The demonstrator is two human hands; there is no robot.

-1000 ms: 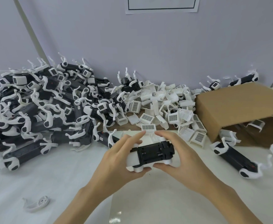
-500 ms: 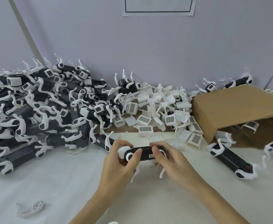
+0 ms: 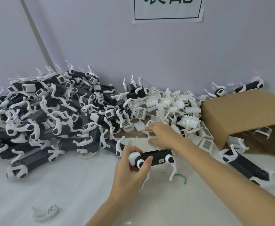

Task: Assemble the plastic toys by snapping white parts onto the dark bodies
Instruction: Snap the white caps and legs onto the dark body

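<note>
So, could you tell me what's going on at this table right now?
A person is assembling toy robot dogs. The left hand grips one dark body with white legs above the table. The right hand reaches into the pile of loose white grilled parts, fingers on one, though whether it is gripped is unclear. Many more dogs are heaped at left, beside an open cardboard box.

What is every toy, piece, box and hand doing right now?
Left hand: grips one end of the toy body.
Toy body: held level above the table, white legs hanging down.
Right hand: stretched over the white parts, fingers spread, holding nothing visible.
White parts pile: loose, heaped by the wall.
Toy heap: jumbled together.
Cardboard box: on its side, opening facing forward.
Lone white leg: lying flat.
</note>
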